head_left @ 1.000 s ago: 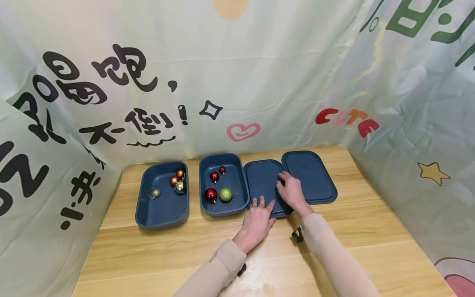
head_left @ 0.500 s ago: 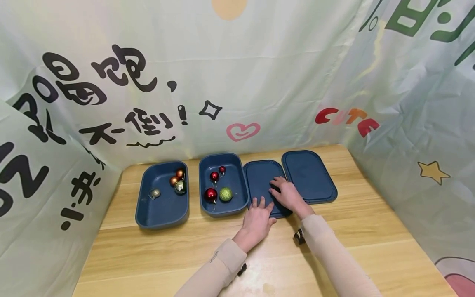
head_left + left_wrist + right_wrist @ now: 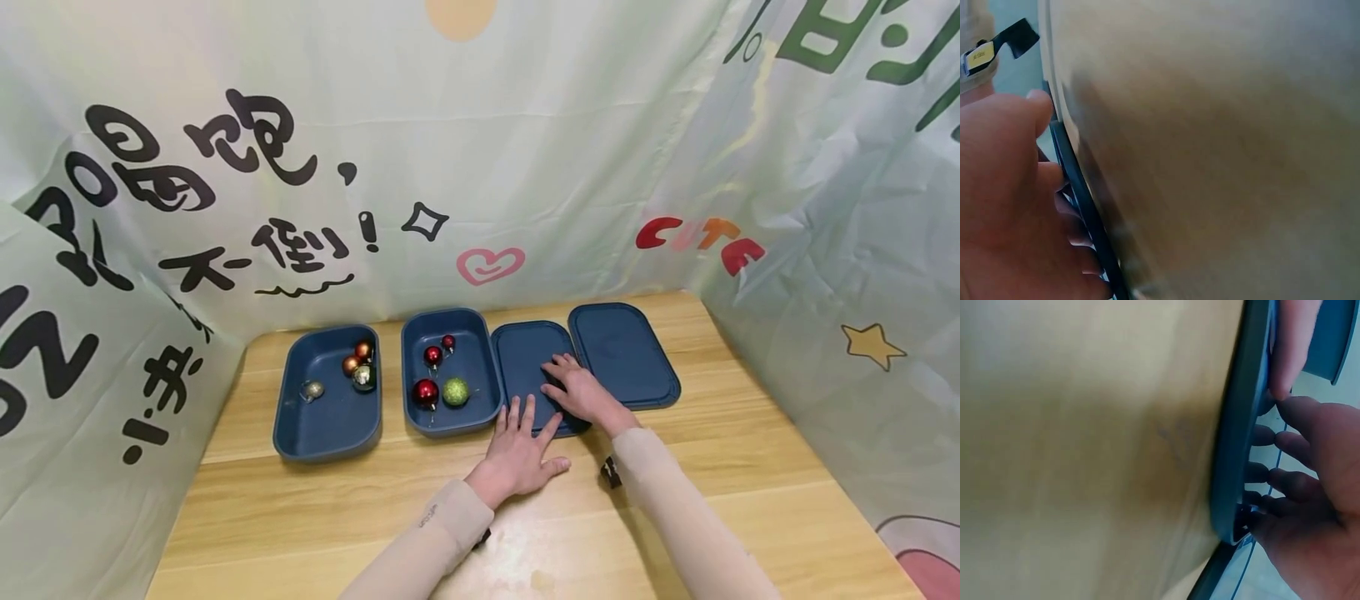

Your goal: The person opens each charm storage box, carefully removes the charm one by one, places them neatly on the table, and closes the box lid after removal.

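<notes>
A dark blue flat lid [image 3: 527, 350] lies on the table right beside a blue box. My left hand [image 3: 520, 457] has its fingers spread, with the fingertips on the lid's near left corner and the thumb out over the table. My right hand [image 3: 583, 392] rests its fingertips on the lid's right half, fingers slightly bent and apart. In the right wrist view, the right hand [image 3: 1329, 481] touches the lid's top beyond its raised edge [image 3: 1232, 437]. The left wrist view has the left hand [image 3: 1010, 194] along the lid's edge [image 3: 1088, 200].
A second blue lid [image 3: 622, 354] lies to the right. The near blue box [image 3: 457, 431] holds red baubles [image 3: 425, 393] and a green glitter bauble [image 3: 455, 392]. The far-left box [image 3: 318, 454] contains copper baubles [image 3: 351, 365] and silvery ones [image 3: 363, 378]. A printed curtain [image 3: 570, 150] stands behind the table.
My right hand has slid left and slightly nearer across the lid. The left hand has spread wider, its thumb swinging out to the right. The boxes and baubles have stayed put.
</notes>
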Demonstrator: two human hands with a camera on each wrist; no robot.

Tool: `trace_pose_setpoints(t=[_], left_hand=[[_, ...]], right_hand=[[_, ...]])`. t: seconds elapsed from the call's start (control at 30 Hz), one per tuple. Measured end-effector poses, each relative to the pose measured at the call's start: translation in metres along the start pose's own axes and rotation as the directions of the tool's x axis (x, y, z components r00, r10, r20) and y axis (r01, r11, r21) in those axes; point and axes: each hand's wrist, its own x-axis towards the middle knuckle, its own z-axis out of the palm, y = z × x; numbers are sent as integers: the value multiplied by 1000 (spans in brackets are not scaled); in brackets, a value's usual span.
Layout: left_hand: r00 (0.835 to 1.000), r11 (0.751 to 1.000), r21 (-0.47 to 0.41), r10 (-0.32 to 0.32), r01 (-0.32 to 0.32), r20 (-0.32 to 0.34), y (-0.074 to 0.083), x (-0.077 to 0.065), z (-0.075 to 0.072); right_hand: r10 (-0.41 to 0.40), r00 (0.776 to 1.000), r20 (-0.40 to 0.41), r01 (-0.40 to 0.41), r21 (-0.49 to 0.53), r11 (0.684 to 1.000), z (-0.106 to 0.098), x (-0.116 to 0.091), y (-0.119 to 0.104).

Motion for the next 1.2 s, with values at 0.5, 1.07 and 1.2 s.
trace_pose_setpoints(t=[0.5,1.07,1.2], left_hand=[[998,998,36,-48,47,38,-2,20,-7],[997,996,23,-81,82,-8,-1,26,-9],[996,1000,2,8,-8,-84,2,18,-12]], right_hand=[[73,995,71,-72,-8,997,-7,26,6],[71,993,89,-73,13,997,-13,33,5],[68,994,87,-70,13,997,-15,34,3]])
